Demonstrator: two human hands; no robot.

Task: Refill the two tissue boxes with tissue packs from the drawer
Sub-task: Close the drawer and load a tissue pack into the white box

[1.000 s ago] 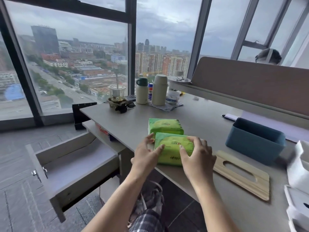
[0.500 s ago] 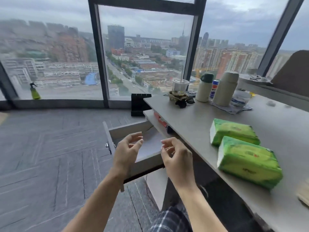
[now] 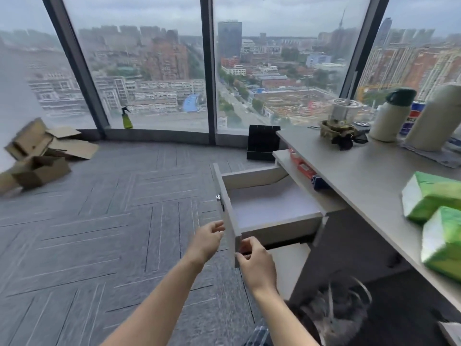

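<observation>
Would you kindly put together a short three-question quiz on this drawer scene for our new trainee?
1. True or false: the open drawer holds tissue packs.
2. How many green tissue packs lie on the desk?
3. Which hand is at the drawer front's near corner: A) left hand B) right hand?

Key: 1. False, the visible inside is bare. 2. Two. 3. B; the left hand is open beside the drawer front.

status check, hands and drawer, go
Left hand open beside drawer front; right hand at its lower corner. Drawer open, looks empty. Two packs on desk. Nothing blocking.
</observation>
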